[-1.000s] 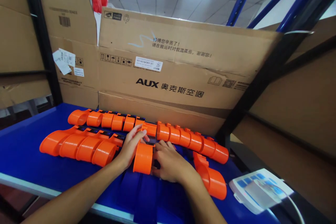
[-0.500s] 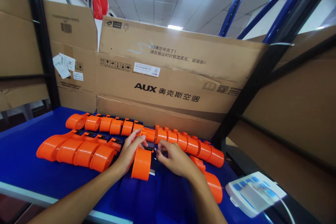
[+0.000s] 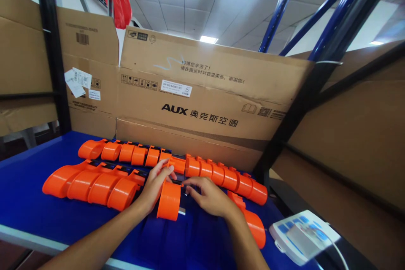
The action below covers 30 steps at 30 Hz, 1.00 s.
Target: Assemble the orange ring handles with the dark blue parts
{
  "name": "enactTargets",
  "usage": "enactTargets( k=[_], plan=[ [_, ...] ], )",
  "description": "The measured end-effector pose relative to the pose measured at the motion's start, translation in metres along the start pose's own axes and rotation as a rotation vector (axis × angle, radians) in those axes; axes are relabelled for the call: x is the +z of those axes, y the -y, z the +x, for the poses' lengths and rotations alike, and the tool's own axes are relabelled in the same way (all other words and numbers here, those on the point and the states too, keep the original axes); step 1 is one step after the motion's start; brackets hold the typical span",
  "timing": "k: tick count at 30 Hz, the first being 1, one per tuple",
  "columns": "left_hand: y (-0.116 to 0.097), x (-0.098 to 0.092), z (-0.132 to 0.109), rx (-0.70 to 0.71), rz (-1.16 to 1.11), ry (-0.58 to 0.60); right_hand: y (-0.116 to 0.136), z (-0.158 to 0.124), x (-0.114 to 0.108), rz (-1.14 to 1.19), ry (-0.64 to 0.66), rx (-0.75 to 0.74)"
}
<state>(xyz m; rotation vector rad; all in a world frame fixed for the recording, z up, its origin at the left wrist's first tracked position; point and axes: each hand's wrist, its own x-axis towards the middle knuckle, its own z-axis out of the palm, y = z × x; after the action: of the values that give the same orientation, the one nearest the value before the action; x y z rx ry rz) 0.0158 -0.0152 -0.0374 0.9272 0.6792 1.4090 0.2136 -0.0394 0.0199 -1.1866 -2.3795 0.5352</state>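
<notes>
Orange sleeve (image 3: 169,201), loose, centre of blue table (image 3: 25,215), both hands on it.
Surroundings: joined orange rows to the left (image 3: 91,183) and behind (image 3: 221,175), cardboard carton (image 3: 205,105) closing the back edge, white keypad (image 3: 300,236) at the right corner. Open room only toward the front edge. Left hand (image 3: 155,185) cups the sleeve's left side, fingers curled over its far end. Right hand (image 3: 209,196) has its fingertips drawn together at the far rim (item nipped too small to tell).

The far end of the orange cylinder (image 3: 169,200) is covered by the left hand (image 3: 155,185). What lies under the fingertips of the right hand (image 3: 209,196) cannot be made out. Behind the right wrist a curved orange part (image 3: 255,228) is half hidden. Further right of that hand, the white device (image 3: 303,234) is blurred. Both forearms are cut off by the bottom edge.
</notes>
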Motion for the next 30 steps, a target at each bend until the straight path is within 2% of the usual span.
enactTargets(
  k=[3,9,17,24,30],
  plan=[
    [0.000,0.000,0.000,0.001,0.012,0.004,-0.002,0.000,0.004,-0.051,0.061,0.032],
    [0.001,0.000,0.000,-0.004,0.019,0.002,-0.009,0.000,0.009,-0.046,0.058,0.123],
    [0.002,0.000,0.001,-0.004,0.035,-0.008,-0.007,0.001,0.005,-0.054,0.049,0.037],
    [0.002,0.000,0.000,0.011,0.054,-0.009,-0.006,-0.001,0.007,-0.134,0.041,0.103],
    [0.002,0.000,-0.001,0.016,0.050,0.013,-0.011,0.002,0.009,-0.142,0.002,0.086]
  ],
)
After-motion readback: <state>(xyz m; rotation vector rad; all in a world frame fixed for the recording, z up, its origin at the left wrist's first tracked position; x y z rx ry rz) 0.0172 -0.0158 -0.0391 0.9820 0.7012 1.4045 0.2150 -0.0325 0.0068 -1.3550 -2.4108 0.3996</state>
